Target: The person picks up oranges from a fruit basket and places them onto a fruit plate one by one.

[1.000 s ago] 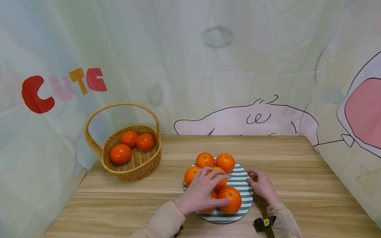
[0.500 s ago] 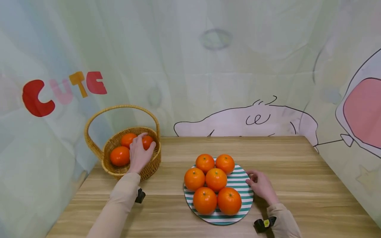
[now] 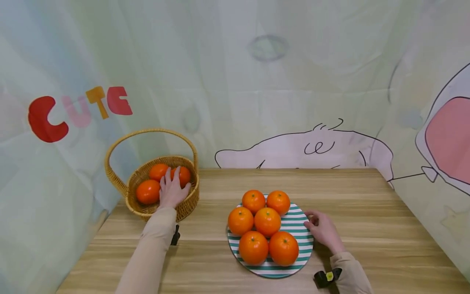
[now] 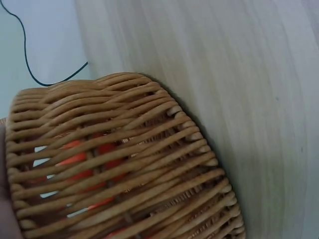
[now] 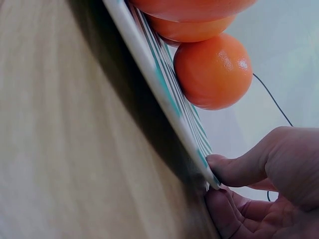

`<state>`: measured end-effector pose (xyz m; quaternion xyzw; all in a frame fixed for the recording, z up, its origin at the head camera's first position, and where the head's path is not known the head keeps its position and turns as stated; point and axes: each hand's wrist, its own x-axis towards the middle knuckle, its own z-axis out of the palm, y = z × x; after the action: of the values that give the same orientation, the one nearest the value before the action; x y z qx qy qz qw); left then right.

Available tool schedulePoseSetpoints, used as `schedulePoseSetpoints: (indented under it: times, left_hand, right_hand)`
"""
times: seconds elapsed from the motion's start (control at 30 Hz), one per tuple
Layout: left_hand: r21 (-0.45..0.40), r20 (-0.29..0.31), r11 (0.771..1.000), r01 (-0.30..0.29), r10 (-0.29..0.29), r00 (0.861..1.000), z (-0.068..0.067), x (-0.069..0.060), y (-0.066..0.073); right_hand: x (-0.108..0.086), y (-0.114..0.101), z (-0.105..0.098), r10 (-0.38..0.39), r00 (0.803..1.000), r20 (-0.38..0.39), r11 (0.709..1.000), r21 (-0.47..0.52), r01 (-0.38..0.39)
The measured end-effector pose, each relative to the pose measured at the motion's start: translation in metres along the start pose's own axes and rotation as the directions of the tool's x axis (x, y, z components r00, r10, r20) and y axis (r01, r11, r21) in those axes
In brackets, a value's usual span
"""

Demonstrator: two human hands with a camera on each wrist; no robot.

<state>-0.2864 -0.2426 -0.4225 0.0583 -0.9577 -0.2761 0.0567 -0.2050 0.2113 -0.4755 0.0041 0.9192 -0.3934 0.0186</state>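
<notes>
The left hand point(image 3: 172, 191) reaches into the wicker basket point(image 3: 188, 206), its extended fingers over and against the rightmost red-orange fruit point(image 3: 185, 174). Two others, one at the back point(image 3: 158, 172) and one at the left point(image 3: 148, 192), lie beside it. Only a sliver of that hand point(image 4: 6, 211) shows past the woven wall point(image 4: 124, 164) in the left wrist view; the fingertips are hidden. At its right edge, the striped round plate point(image 3: 301, 228) is pinched by the right hand point(image 3: 323, 232). Thumb above and fingers below the rim point(image 5: 167, 102) show in the right wrist view.
Several oranges point(image 3: 267, 222) sit on the plate, mostly toward its left and middle. The basket's tall arched handle point(image 3: 154, 130) rises over its opening. A printed curtain point(image 3: 235, 102) hangs behind the wooden table point(image 3: 216, 261).
The left hand has left the oranges on the plate and moved left into the basket, then shifted slightly over the rightmost fruit there. The right hand has stayed at the plate's edge.
</notes>
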Motion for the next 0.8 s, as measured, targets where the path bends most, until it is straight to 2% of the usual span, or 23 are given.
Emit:
schedulePoseSetpoints:
  times: [0.13,0.43,0.8]
  left_hand:
    - [0.034,0.024,0.999,-0.018,0.017,1.0,0.0035,0.0031,-0.0012]
    - [0.036,0.072,0.999,0.017,-0.019,0.997,0.004,0.002,-0.0023]
    - [0.053,0.035,0.998,0.031,-0.033,0.999,0.0052,0.0034,-0.0039]
  right_hand:
    - [0.0002,0.0002,-0.0013,-0.005,1.0,-0.005,1.0,-0.01,0.005]
    - [-0.0003,-0.0004,0.0006,-0.012,1.0,-0.001,1.0,-0.011,0.012]
    - [0.0006,0.0012,0.002,-0.044,0.999,-0.019,0.999,-0.008,0.044]
